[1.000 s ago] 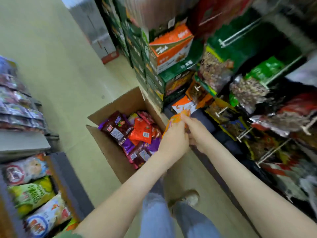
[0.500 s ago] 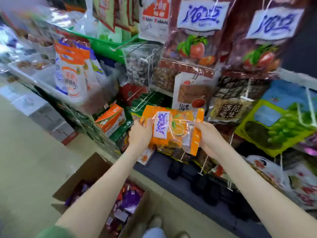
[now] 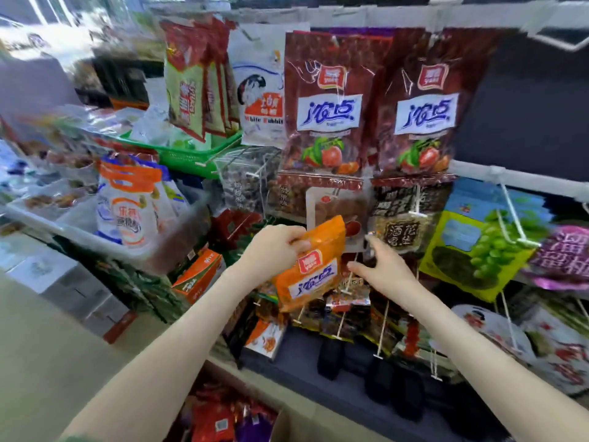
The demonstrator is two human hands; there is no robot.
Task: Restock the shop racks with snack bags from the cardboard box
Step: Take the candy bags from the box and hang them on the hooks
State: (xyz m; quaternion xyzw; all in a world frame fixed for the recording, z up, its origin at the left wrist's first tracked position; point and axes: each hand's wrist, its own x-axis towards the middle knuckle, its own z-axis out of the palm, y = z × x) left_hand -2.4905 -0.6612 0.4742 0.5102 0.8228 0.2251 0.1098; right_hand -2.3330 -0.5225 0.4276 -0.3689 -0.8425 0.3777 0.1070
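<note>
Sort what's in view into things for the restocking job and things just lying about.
For the job: orange snack bag, gripped by the left hand; right hand, open by the rack hooks; cardboard box of bags below.
Just there: green basket, orange carton, White Rabbit bag.

left hand (image 3: 274, 250): grips the top edge of an orange snack bag (image 3: 314, 269), which is held tilted in front of the rack. right hand (image 3: 384, 266): fingers spread and relaxed, just beside the bag's right edge, holding nothing. rack above: 2 dark red bags (image 3: 325, 100) hang side by side on pegs, with a white rabbit bag (image 3: 259, 100) to their left. right of the hands: green grape bag (image 3: 478, 250) on a peg. bottom edge: cardboard box (image 3: 282, 424) containing red and purple bags (image 3: 220, 419).
</note>
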